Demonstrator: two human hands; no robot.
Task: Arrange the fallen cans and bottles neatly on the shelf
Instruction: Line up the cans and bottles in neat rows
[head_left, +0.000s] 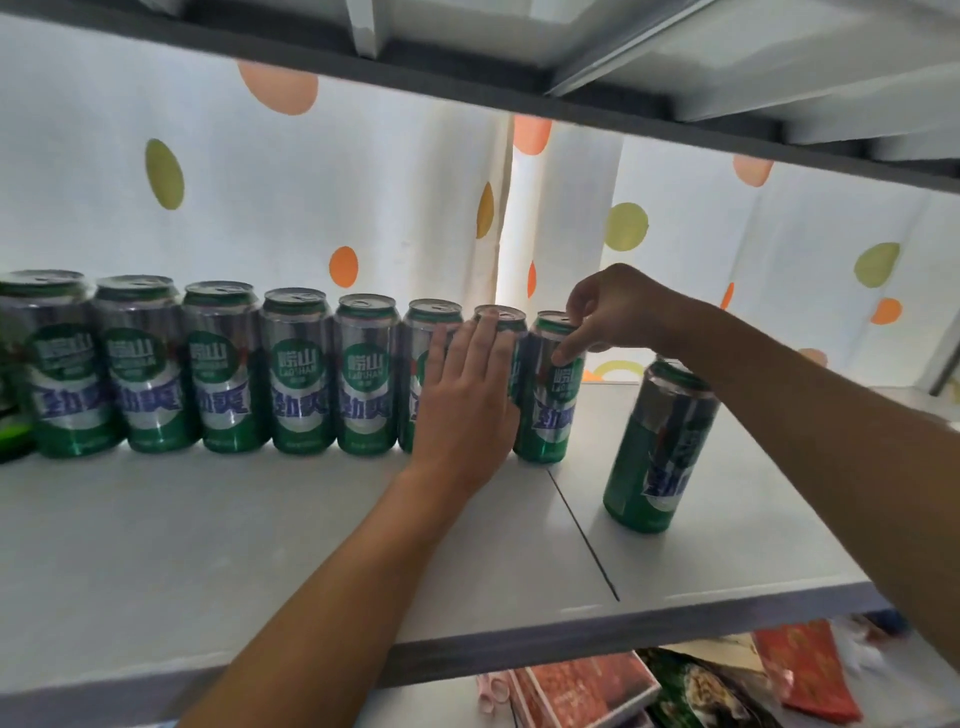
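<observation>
Several green and silver beer cans (298, 371) stand upright in a row along the back of a white shelf (218, 540). My left hand (465, 402) lies flat with straight fingers against the front of two cans near the right end of the row. My right hand (608, 312) grips the last can in the row (545, 415) by its top rim, thumb on its front. One more can (657, 452) stands upright apart, nearer the shelf front on the right, partly behind my right forearm.
A white curtain with coloured dots (311, 197) hangs behind the shelf. Another shelf board (571, 98) sits close overhead. Below the shelf edge lie red and dark packages (587, 691). A seam (582, 535) crosses the shelf surface. Something green (13, 431) shows at the far left.
</observation>
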